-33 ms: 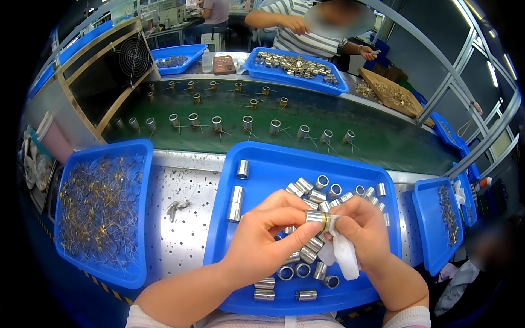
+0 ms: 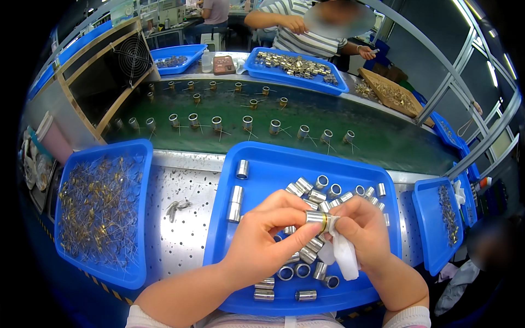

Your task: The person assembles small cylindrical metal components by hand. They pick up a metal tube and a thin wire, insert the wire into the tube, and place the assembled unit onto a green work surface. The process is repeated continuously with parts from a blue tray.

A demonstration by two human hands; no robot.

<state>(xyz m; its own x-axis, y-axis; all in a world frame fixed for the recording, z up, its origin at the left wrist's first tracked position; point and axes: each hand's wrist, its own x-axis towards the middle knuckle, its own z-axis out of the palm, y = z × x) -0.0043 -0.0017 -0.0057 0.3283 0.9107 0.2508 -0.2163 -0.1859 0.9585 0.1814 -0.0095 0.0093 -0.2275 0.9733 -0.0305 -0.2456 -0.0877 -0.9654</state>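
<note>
Between the thumb and fingers of my left hand (image 2: 260, 238) is a shiny metal sleeve (image 2: 314, 216), held nearly level with a yellowish band at its right end. My right hand (image 2: 367, 232) pinches a white wipe (image 2: 344, 257) against that end, and the wipe's loose part hangs down. Both hands are over a blue tray (image 2: 279, 158). Many similar short metal sleeves (image 2: 305, 295) lie in it, some upright and some on their sides. My fingers hide part of the pile and the sleeve's far side.
To the left stands a blue tray (image 2: 143, 218) of thin-wired parts (image 2: 98, 208). Beyond my tray runs a green conveyor belt (image 2: 229, 145) carrying upright sleeves with wires. A narrow blue tray (image 2: 432, 257) is at the right. Across the belt, a person in a striped shirt (image 2: 290, 44) works near another blue tray (image 2: 339, 87).
</note>
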